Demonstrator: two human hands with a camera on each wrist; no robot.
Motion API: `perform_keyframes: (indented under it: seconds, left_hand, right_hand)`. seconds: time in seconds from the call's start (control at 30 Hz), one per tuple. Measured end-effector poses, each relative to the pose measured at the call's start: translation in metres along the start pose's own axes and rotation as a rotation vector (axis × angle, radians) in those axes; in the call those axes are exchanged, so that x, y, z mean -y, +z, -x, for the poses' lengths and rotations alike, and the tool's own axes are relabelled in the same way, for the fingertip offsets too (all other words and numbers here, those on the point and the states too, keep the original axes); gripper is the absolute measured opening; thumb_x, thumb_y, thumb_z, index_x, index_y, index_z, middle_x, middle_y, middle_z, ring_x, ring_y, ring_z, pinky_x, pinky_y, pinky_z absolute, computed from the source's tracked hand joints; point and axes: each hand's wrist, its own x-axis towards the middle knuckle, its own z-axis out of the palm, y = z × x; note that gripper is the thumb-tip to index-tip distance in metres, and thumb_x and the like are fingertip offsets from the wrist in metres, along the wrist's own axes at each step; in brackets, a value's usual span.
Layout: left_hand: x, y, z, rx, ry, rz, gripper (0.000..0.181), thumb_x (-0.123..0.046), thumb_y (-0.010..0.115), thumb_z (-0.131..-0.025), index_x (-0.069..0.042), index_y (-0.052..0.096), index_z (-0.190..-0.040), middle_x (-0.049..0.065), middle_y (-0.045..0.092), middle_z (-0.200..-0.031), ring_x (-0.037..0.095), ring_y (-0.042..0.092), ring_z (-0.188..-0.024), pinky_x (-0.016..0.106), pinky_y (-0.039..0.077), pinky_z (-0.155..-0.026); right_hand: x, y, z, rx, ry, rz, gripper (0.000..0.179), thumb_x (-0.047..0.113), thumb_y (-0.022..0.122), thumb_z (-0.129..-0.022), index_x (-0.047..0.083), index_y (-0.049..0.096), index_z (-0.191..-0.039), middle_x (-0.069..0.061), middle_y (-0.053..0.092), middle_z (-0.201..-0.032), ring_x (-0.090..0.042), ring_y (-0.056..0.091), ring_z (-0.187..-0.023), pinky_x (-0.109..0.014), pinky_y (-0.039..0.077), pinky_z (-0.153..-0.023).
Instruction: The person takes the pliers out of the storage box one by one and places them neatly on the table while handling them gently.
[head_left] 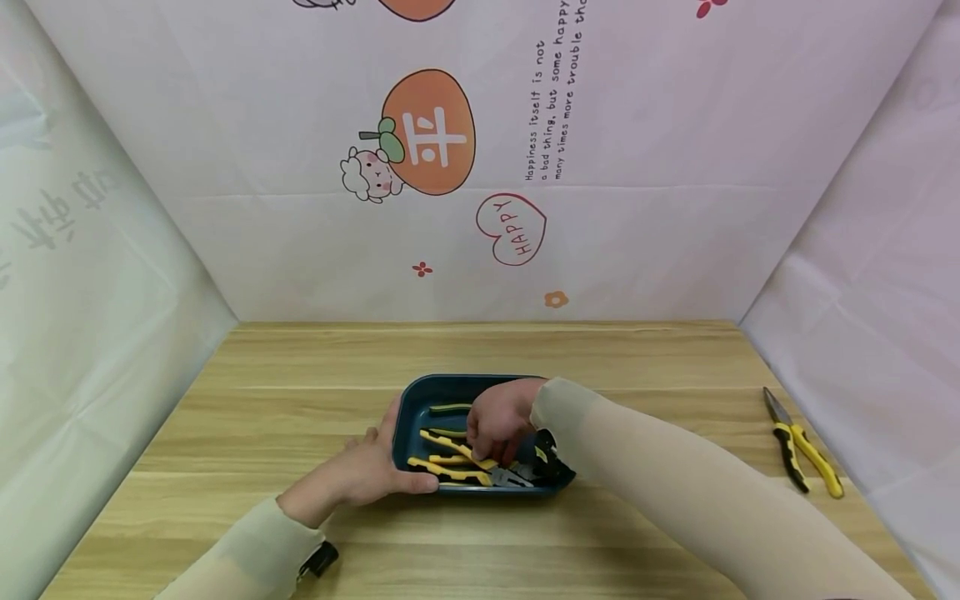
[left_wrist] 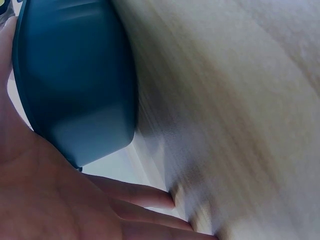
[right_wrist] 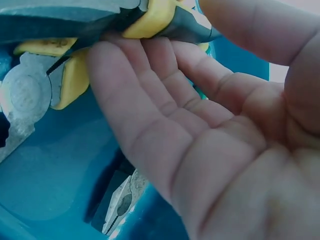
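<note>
A dark blue basin (head_left: 491,491) holds several pliers with yellow and black handles (head_left: 450,475). My left hand (head_left: 367,467) lies against the basin's left end, thumb along the front rim. In the left wrist view, its straight fingers (left_wrist: 140,195) reach down to the table beside the basin wall (left_wrist: 85,80). My right hand (head_left: 502,417) is inside the basin, over the pliers. In the right wrist view, its loosely bent fingers (right_wrist: 115,75) touch pliers with a yellow and black handle (right_wrist: 152,20), and their tips are partly hidden. The thumb stands apart. Another pair of pliers (right_wrist: 25,90) lies nearby.
Needle-nose pliers (head_left: 797,450) with yellow and black handles lie near the right edge of the wooden table (head_left: 300,375). White printed sheets (head_left: 637,208) wall in the back and both sides.
</note>
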Motion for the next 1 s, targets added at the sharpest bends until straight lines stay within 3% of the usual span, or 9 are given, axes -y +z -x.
perform_keyframes:
  seconds: [0.43,0.83,1.0]
  left_hand:
    - [0.0006,-0.0014,-0.0018,0.011,0.021,0.008,0.134,-0.065,0.08,-0.073,-0.019,-0.012,-0.159,0.043,0.025,-0.147,0.065,0.019,-0.133,0.073,0.027,-0.099]
    - [-0.0009,-0.0015,-0.0016,0.01,0.031,0.003,0.134,-0.065,0.081,-0.072,-0.021,-0.01,-0.16,0.043,0.027,-0.146,0.065,0.022,-0.132,0.071,0.027,-0.099]
    - [0.0,-0.0015,-0.0017,0.007,0.034,0.009,0.134,-0.063,0.082,-0.072,-0.021,-0.01,-0.16,0.043,0.028,-0.145,0.064,0.023,-0.131,0.07,0.029,-0.099]
  right_hand:
    - [0.0017,0.0008,-0.0017,-0.029,-0.002,0.018,0.004,0.007,0.071,-0.092,0.005,0.068,-0.09,-0.01,0.07,-0.091,-0.025,0.068,-0.081,-0.04,0.056,-0.074]
    - [0.0023,-0.0023,-0.0048,0.053,0.021,0.037,0.012,0.003,0.074,-0.089,0.005,0.065,-0.097,-0.011,0.067,-0.097,-0.024,0.067,-0.083,-0.039,0.057,-0.075]
    - [-0.002,-0.0014,-0.0056,0.065,-0.01,0.055,0.008,0.0,0.073,-0.089,0.004,0.067,-0.092,-0.01,0.067,-0.095,-0.023,0.067,-0.083,-0.037,0.056,-0.076]
